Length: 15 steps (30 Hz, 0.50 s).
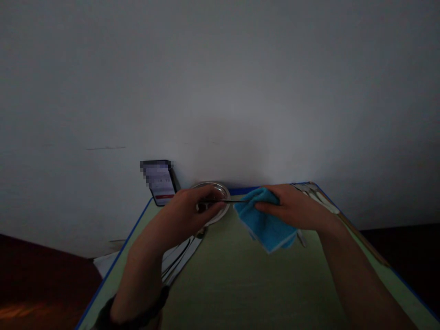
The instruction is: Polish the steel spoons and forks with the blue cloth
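Held level between both our hands above a green table (233, 275), a slim metal utensil (235, 200) runs from the pinched thumb and fingers of our left hand (194, 208) into a blue cloth (266, 224) gripped by our right hand (294, 206). The cloth hides the far end, so we cannot tell which kind of utensil it is.

The likeliest mishap, in our judgement, is a slip: the metal is thin, and a loose left pinch or a hard tug through the fabric could pull it free. The cloth's hanging corner, close to another utensil (301, 238) just below our right hand, might snag and drag it. A low sweep of our left forearm could scatter the dark-handled pieces (178, 257) on the white sheet beneath it, and a left-hand swing outward could tip the phone (161, 183) leaning on the wall (220, 91).

Behind our left fingers sits a shiny metal bowl (225, 211); the fingers cover much of it, and we cannot tell contents from reflections. More cutlery (321, 199) lies beyond our right hand, along the table's edge.
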Each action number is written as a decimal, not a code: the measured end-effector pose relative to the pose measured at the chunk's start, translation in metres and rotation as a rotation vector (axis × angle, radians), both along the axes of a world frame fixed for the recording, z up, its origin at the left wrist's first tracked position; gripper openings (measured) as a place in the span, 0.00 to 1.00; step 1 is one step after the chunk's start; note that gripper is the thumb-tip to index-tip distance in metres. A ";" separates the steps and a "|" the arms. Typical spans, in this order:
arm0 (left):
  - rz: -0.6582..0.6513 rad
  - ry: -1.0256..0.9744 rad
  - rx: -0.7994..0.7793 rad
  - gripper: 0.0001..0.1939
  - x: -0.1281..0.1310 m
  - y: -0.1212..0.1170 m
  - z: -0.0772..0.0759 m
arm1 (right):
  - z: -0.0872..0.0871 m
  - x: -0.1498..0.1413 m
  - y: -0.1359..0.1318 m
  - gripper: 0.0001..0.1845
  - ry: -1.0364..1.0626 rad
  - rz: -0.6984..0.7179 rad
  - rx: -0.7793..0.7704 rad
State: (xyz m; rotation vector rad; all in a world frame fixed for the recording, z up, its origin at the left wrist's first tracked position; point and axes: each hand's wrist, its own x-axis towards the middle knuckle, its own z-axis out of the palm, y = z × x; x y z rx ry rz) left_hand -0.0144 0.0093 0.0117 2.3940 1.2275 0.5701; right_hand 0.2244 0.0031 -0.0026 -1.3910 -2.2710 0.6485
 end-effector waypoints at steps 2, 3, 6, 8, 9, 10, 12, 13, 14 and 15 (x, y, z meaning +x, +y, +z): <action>0.020 0.003 0.012 0.12 -0.002 0.001 0.000 | 0.000 0.000 0.000 0.08 0.011 -0.020 0.011; 0.028 0.004 0.018 0.12 -0.002 0.001 0.000 | 0.000 0.000 0.000 0.08 0.007 -0.022 0.017; 0.024 0.011 0.011 0.13 0.000 0.001 0.000 | 0.000 -0.002 0.000 0.08 -0.011 -0.002 0.022; 0.003 0.024 -0.006 0.13 0.002 0.001 0.000 | -0.001 -0.004 0.000 0.09 -0.019 0.009 0.027; -0.008 0.039 -0.009 0.13 0.002 0.001 -0.001 | -0.001 -0.005 0.000 0.09 -0.023 0.015 0.027; -0.014 0.059 -0.007 0.14 0.003 0.001 -0.001 | -0.002 -0.006 0.000 0.09 -0.025 0.020 0.025; -0.008 0.104 0.005 0.16 0.004 0.002 -0.002 | -0.003 -0.007 -0.001 0.10 -0.025 0.026 0.018; -0.003 0.127 0.006 0.17 0.004 0.002 -0.003 | -0.003 -0.007 -0.001 0.10 -0.022 0.024 0.016; 0.005 0.144 0.004 0.17 0.004 0.002 -0.004 | -0.003 -0.007 -0.001 0.10 -0.019 0.022 0.013; 0.012 0.154 0.005 0.18 0.004 0.002 -0.004 | -0.003 -0.008 -0.001 0.10 -0.015 0.017 0.011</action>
